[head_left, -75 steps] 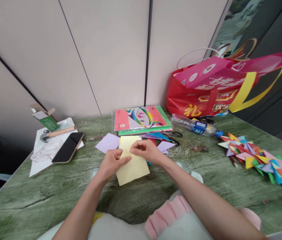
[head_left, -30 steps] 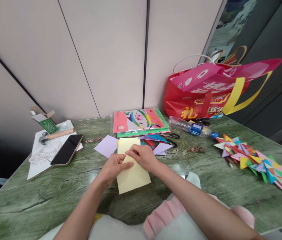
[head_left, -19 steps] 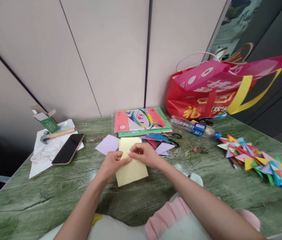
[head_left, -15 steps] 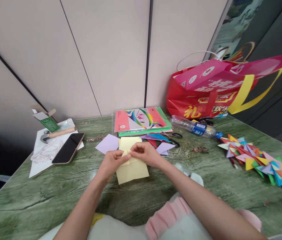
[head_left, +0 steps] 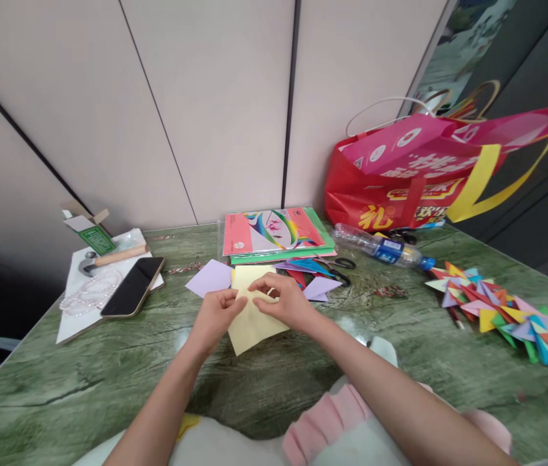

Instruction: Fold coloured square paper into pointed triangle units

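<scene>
A pale yellow sheet of paper [head_left: 251, 327], with a crease showing near its middle, is between my two hands above the table. My left hand [head_left: 216, 316] pinches its left edge between thumb and fingers. My right hand [head_left: 284, 299] grips the upper right part, thumb and fingertips bent onto the paper. Behind it lies more pale yellow paper [head_left: 254, 273]. A lilac folded piece [head_left: 210, 278] is to the left, and another lilac piece [head_left: 321, 287] lies right of my right hand, near black-handled scissors [head_left: 342, 263].
Farther back is a pack of coloured paper [head_left: 274, 233]. On the right are a plastic bottle [head_left: 385, 249], a red bag [head_left: 400, 175] and many-coloured folded paper pieces [head_left: 512, 310]. A phone [head_left: 133, 288], a hammer [head_left: 113, 257], beads [head_left: 92, 291] and a small box [head_left: 90, 233] stand or lie left.
The yellow sheet has turned slightly, its lower right edge now tilting up. My right thumb has moved down and apart from my left thumb, and the fold between them looks flatter.
</scene>
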A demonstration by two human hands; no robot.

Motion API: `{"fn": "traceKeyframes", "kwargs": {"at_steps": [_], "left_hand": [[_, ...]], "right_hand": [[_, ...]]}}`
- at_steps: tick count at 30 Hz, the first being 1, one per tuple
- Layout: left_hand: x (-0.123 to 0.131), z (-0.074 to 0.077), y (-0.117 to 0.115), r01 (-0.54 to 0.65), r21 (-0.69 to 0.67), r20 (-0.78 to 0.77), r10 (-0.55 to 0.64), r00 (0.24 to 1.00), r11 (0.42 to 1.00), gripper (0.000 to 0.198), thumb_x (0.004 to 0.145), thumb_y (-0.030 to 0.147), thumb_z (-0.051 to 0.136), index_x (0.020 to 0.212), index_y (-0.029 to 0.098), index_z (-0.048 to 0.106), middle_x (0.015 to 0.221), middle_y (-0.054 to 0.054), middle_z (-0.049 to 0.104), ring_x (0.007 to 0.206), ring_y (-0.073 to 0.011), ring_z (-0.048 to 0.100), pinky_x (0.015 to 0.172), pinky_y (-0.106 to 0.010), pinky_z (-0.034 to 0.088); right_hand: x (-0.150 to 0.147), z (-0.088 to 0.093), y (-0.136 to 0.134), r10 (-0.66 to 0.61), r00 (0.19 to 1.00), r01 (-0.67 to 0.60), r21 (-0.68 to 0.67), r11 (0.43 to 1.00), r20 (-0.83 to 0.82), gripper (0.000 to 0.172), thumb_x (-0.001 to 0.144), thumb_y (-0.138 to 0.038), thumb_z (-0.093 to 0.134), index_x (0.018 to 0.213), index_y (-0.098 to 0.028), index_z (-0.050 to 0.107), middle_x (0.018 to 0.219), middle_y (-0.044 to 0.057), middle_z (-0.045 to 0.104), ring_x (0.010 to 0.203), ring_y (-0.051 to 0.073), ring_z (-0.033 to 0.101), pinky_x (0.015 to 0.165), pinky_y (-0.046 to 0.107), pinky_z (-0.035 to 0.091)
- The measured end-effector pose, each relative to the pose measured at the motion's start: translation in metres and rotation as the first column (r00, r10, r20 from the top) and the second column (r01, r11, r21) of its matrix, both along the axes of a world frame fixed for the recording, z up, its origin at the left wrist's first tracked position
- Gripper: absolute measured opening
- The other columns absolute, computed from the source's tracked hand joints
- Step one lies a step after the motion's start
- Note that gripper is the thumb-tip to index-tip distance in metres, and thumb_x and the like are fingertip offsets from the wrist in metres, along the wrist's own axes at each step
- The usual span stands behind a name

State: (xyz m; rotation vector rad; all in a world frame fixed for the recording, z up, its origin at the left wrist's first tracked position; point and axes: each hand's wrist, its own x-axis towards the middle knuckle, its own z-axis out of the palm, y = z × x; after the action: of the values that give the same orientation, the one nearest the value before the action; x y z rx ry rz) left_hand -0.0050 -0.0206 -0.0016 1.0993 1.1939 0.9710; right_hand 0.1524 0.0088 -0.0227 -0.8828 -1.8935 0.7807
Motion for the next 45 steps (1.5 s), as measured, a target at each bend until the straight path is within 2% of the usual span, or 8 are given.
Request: {"fn": "traceKeyframes", "kwargs": {"at_steps": [9,14,18,23,28,35,41,45], "left_hand": [[-0.001,-0.005,0.000,-0.054,0.039,-0.041,0.056,0.998,0.998,0.030,0.057,0.038,0.073,0.070,0.012,0.066,0.057,-0.001,0.066,0.049,-0.0124,0.057,0.047,-0.020,0.041],[-0.003,-0.004,0.001,-0.085,-0.003,0.006,0.086,0.996,0.996,0.033,0.054,0.038,0.076,0.070,0.011,0.066,0.056,-0.002,0.067,0.050,-0.0150,0.059,0.048,-0.022,0.043],[-0.005,-0.001,0.003,-0.169,0.008,0.018,0.169,0.985,0.986,0.033,0.051,0.037,0.077,0.069,0.011,0.066,0.054,-0.002,0.067,0.049,-0.0160,0.060,0.048,-0.023,0.044],[-0.006,-0.001,0.004,-0.206,-0.016,0.066,0.206,0.976,0.978,0.035,0.051,0.036,0.078,0.072,0.010,0.067,0.055,-0.003,0.068,0.048,-0.0160,0.060,0.049,-0.024,0.046],[-0.007,-0.003,0.005,-0.239,-0.001,0.068,0.239,0.969,0.971,0.036,0.049,0.035,0.079,0.073,0.010,0.068,0.055,-0.003,0.068,0.050,-0.0161,0.061,0.049,-0.023,0.045],[-0.007,-0.003,0.006,-0.250,0.011,0.050,0.249,0.967,0.968,0.038,0.048,0.037,0.078,0.075,0.011,0.069,0.056,-0.003,0.068,0.049,-0.0166,0.060,0.048,-0.024,0.044],[-0.007,-0.003,0.005,-0.223,0.016,0.054,0.221,0.974,0.975,0.038,0.049,0.037,0.078,0.075,0.012,0.069,0.058,-0.003,0.069,0.053,-0.0181,0.062,0.051,-0.025,0.045],[-0.005,-0.002,0.004,-0.160,-0.017,0.055,0.160,0.986,0.987,0.039,0.051,0.039,0.077,0.076,0.011,0.069,0.061,-0.004,0.069,0.054,-0.0190,0.063,0.053,-0.027,0.047]], "right_hand": [[-0.006,0.001,-0.007,-0.019,1.000,0.019,0.093,0.995,0.009,0.022,0.069,-0.008,0.056,0.087,-0.018,0.063,0.079,0.003,0.060,0.064,0.011,0.050,0.057,0.023,0.041],[-0.006,0.001,-0.005,-0.008,0.999,0.004,-0.077,0.997,-0.043,0.015,0.070,-0.014,0.059,0.084,-0.018,0.063,0.080,0.003,0.062,0.072,0.013,0.054,0.058,0.022,0.042],[-0.002,-0.002,0.002,-0.023,0.990,-0.012,-0.245,0.970,-0.139,0.017,0.070,-0.018,0.058,0.087,-0.016,0.062,0.069,0.001,0.061,0.062,0.012,0.055,0.055,0.023,0.042],[0.002,-0.005,0.010,-0.039,0.977,-0.034,-0.337,0.941,-0.209,0.013,0.070,-0.021,0.058,0.081,-0.015,0.063,0.073,0.003,0.065,0.062,0.013,0.058,0.057,0.025,0.044],[0.001,-0.006,0.010,-0.049,0.980,-0.011,-0.298,0.954,-0.191,0.015,0.071,-0.016,0.052,0.080,-0.015,0.063,0.076,0.003,0.065,0.063,0.012,0.057,0.057,0.023,0.043],[0.000,-0.004,0.005,0.027,0.994,-0.056,-0.275,0.960,-0.105,0.017,0.072,-0.017,0.052,0.080,-0.015,0.066,0.067,0.000,0.062,0.051,0.008,0.046,0.046,0.019,0.033],[0.001,-0.004,0.007,-0.015,0.978,-0.034,-0.233,0.972,-0.206,0.014,0.069,-0.018,0.057,0.081,-0.015,0.062,0.076,0.002,0.064,0.062,0.011,0.055,0.058,0.023,0.044],[0.001,-0.005,0.009,-0.049,0.985,0.005,-0.252,0.968,-0.167,0.008,0.069,-0.016,0.055,0.072,-0.015,0.062,0.068,0.001,0.064,0.056,0.010,0.053,0.053,0.022,0.043]]}}
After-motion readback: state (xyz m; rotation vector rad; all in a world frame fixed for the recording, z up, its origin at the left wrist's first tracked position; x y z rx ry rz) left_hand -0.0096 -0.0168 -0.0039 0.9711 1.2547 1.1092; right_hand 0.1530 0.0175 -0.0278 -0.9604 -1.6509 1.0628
